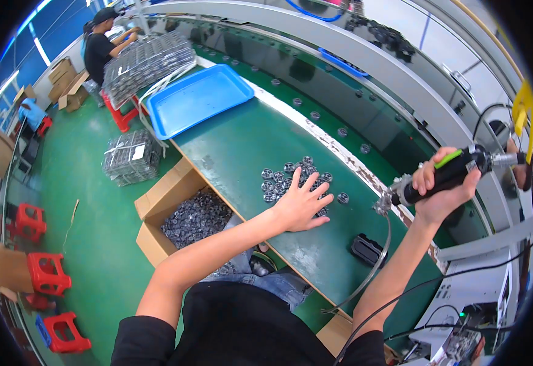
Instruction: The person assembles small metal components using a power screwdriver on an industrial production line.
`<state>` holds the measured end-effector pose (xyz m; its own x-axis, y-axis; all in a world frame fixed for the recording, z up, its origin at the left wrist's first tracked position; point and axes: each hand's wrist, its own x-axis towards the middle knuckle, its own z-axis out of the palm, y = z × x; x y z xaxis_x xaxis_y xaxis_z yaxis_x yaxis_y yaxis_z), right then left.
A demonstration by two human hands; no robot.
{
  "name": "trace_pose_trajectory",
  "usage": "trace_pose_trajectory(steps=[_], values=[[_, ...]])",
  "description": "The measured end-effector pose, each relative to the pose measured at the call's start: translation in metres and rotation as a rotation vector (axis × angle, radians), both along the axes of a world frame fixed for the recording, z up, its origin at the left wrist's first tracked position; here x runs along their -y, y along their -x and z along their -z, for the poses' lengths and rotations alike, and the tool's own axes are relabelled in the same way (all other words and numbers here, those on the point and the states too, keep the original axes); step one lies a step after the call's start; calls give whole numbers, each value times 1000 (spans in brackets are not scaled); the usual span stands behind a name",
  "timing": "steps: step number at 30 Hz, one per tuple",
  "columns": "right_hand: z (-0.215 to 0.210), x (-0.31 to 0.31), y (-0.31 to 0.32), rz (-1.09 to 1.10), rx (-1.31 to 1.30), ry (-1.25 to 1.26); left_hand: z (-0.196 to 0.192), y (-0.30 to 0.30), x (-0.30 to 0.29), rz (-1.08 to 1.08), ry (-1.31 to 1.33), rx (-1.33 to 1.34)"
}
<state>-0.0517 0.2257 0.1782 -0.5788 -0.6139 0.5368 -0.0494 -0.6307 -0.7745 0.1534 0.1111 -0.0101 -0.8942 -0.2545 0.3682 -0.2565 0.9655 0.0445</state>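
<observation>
My left hand [305,204] lies over a cluster of small round black-and-clear parts [268,186] on the green worktable [236,146]. Its fingers are spread, and some of the parts are hidden beneath it. At the right, my right hand [434,198] is wrapped round a black electric screwdriver [458,171] with a bright green strip. The tool is raised above the table, its metal front end [385,201] pointing left. One round part [343,197] sits slightly apart, to the right of the cluster. A thin tube hangs from the tool's front end.
A black tray-like piece [367,249] lies near the right forearm. Round parts ride along the conveyor [315,115] behind the table. A blue tray [205,100] stands at the far left, past an open carton of dark parts [196,219]. Another person [98,49] works beyond stacked clear trays.
</observation>
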Motion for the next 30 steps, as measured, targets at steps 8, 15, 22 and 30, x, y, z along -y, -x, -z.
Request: trace_pose_trajectory(steps=[8, 15, 22, 30], values=[[9, -9, 28, -124, 28, -8, -4, -74, 44, -191, 34, 20], [15, -2, 27, -142, -81, -23, -9, -204, 71, -366, -33, -98], [13, 3, 14, -66, -108, -57, -6, -273, 93, -577, -151, -257], [11, -1, 15, -107, -104, -53, -11, -143, 135, -361, -441, -307]])
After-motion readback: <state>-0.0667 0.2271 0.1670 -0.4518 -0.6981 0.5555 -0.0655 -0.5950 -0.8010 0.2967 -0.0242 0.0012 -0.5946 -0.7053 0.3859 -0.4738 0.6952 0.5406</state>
